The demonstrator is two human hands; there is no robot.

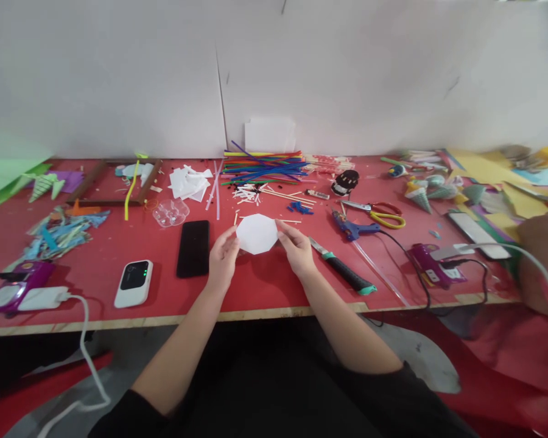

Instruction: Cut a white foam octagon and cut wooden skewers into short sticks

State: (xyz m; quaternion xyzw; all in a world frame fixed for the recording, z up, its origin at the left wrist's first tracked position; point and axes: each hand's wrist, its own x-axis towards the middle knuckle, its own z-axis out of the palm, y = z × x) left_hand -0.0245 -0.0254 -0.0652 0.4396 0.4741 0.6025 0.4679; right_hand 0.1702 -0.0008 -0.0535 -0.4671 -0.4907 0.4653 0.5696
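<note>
A white many-sided piece of paper (257, 233) is held up between my two hands, above the red table (265, 280). My left hand (223, 252) pinches its left edge, while my right hand (296, 246) grips the right edge. Left of my left hand lies a black phone (193, 248). A craft knife (344, 271) with a black and green handle rests to the right of my right hand. Just beyond the paper are small blue pieces (300, 208) and short white sticks (248, 193).
Colored pipe cleaners or straws (265, 167) are heaped at the back. A glue gun (354, 227), scissors (383, 213) and a purple power strip (438, 264) sit right. On the left are a white router-like device (134, 283) and paper scraps (189, 182). Another person's hand (541, 237) is far right.
</note>
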